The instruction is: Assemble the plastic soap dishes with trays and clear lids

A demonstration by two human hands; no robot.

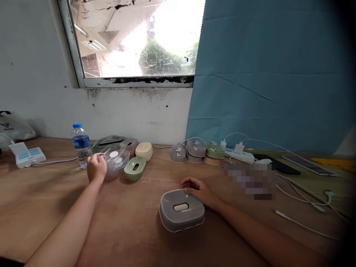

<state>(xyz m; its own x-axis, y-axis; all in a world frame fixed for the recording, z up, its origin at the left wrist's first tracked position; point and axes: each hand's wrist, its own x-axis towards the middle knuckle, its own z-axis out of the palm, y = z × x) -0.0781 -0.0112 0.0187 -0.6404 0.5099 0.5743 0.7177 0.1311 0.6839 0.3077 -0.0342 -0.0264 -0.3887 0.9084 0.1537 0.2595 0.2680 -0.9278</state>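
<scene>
My left hand is closed at the near left edge of a clear plastic lid with a round white sticker. Other clear lids sit beneath it in a stack. My right hand rests at the far right edge of a grey oval box, fingers loosely curved and apart, thumb against the rim. This box stands on the table in front of me, with a clear cover over it and a cream piece showing in its oval slot. A green slotted oval lid lies right of the clear stack.
Behind stand a water bottle, a cream stack and a green pouch. Covered grey boxes and a green one line the wall. Power strips, a white cable and a tablet lie at the sides.
</scene>
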